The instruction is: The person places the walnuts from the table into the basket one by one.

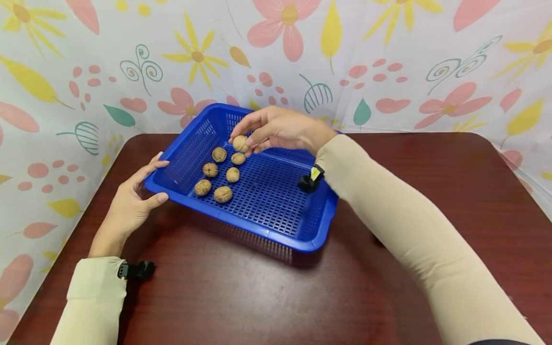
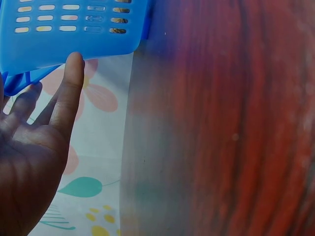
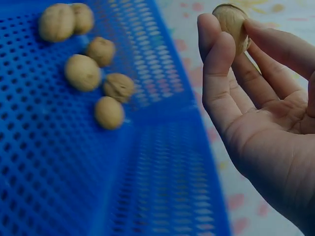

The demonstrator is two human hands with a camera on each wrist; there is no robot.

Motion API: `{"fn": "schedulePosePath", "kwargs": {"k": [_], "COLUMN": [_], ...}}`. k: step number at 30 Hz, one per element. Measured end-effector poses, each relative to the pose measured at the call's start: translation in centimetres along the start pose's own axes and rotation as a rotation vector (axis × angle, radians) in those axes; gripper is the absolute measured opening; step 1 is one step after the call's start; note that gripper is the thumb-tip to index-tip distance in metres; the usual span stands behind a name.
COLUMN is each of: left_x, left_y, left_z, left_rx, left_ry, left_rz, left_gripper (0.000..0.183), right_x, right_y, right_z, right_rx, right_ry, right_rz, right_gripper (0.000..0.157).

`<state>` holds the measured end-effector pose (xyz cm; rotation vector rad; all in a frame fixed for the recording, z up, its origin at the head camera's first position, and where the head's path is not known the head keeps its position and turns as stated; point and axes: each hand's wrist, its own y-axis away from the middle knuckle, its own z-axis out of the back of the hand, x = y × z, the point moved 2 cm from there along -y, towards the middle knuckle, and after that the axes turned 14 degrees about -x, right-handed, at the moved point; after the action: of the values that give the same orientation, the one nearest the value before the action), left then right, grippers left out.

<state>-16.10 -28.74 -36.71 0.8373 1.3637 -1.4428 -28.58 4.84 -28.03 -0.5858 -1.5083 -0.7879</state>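
Note:
A blue perforated plastic basket [image 1: 276, 194] sits at an angle on the table. Its left corner is held by my left hand [image 1: 129, 203], thumb at the near rim and fingers along the left rim. In the left wrist view, that thumb [image 2: 73, 81] lies against the basket's outer side. Above the basket's far left part, my right hand [image 1: 284, 127] pinches a walnut [image 1: 239, 143] between thumb and fingertips; the right wrist view shows this walnut [image 3: 231, 25] up close. Several other walnuts [image 1: 223, 194] lie in loose rows on the basket floor, toward its left end.
The dark red-brown wooden table [image 1: 241, 297] extends in front of the basket and to its right. A white flower-printed cloth [image 1: 276, 67] hangs behind and at the sides. Black straps with small devices [image 1: 140, 270] are on both wrists.

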Motion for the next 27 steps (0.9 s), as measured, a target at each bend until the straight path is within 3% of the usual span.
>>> {"fn": "schedulePosePath", "kwargs": {"k": [10,27], "left_x": [-0.1,-0.3], "left_y": [0.0,-0.1], "left_z": [0.1,0.1], "left_rx": [-0.004,-0.002], "left_ry": [-0.008,0.011], "left_rz": [0.012,0.017], "left_gripper": [0.058,0.058], "right_x": [-3.2,-5.1], "right_y": [-2.6,-2.3], "right_z": [-3.4,-4.3], "right_rx": [0.056,0.287], "right_ry": [0.097,0.395], "right_rz": [-0.142,-0.274], "right_gripper": [0.027,0.022]}}
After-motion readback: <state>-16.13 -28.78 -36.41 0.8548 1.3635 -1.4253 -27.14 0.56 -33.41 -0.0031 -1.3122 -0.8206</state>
